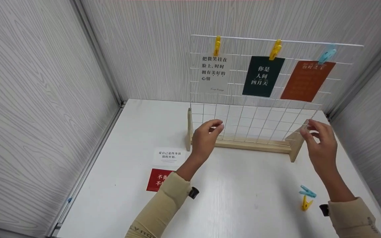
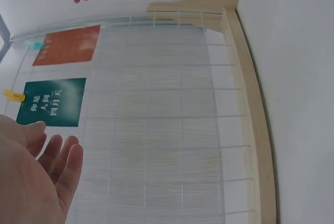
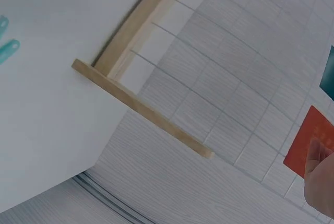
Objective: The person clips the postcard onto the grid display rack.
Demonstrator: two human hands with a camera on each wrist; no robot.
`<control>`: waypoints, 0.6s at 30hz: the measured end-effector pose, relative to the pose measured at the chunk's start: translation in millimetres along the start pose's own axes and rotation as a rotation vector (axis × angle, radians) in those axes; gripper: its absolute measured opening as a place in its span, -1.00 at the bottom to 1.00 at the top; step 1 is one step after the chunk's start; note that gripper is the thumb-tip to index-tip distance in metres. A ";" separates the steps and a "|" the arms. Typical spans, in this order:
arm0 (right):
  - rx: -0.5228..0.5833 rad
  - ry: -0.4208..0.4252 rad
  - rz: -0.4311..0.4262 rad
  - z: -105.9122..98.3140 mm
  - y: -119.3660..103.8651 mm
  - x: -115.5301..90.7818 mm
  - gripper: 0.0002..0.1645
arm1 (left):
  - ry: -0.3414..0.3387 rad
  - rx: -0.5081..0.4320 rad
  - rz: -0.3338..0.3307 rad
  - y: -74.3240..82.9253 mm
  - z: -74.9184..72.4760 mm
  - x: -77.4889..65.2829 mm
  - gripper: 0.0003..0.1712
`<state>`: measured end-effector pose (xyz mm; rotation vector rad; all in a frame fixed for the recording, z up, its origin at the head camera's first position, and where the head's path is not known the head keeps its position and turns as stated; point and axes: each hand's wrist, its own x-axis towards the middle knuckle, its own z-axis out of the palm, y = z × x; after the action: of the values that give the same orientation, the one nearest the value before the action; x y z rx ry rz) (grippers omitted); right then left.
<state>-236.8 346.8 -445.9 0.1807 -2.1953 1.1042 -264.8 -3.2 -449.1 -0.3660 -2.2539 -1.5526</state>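
In the head view, a wire rack [image 1: 243, 38] stands up in a wooden stand [image 1: 250, 145], which likely keeps it from tipping. Near the rack's top hang a pale card [image 1: 214, 84], a green card [image 1: 262, 88] and an orange card [image 1: 306, 84]. Yellow clips [image 1: 275, 50] and a blue clip [image 1: 327, 55] pinch them there, probably so the words face out. The left hand [image 1: 207, 136] and right hand [image 1: 321, 143] are before the rack's lower part, well apart, fingers bent, holding nothing. On the desk [image 1: 236, 198], a white card [image 1: 169, 160] and a red card [image 1: 154, 180] lie in front of the rack, to its left; a loose blue clip [image 1: 308, 191] and loose yellow clip [image 1: 306, 204] lie to its right.

The left wrist view shows the green card flat and dark, with white words and some shine.

In the right wrist view, the orange card is bright and flat; the right hand hides part of it.
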 end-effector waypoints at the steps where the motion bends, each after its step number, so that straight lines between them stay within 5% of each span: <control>1: -0.006 -0.007 0.005 1.0 4.2 -4.4 -0.51 | 0.002 0.002 -0.015 -6.4 -3.6 -2.7 -0.74; 18: -0.155 -0.197 0.236 -3.9 72.7 -62.8 -0.42 | 0.008 -0.011 -0.288 -109.5 -67.1 -33.1 -0.71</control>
<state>-215.4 385.4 -531.3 -0.0408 -2.5174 1.0725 -270.2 -105.0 -534.1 -0.0377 -2.3746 -1.7002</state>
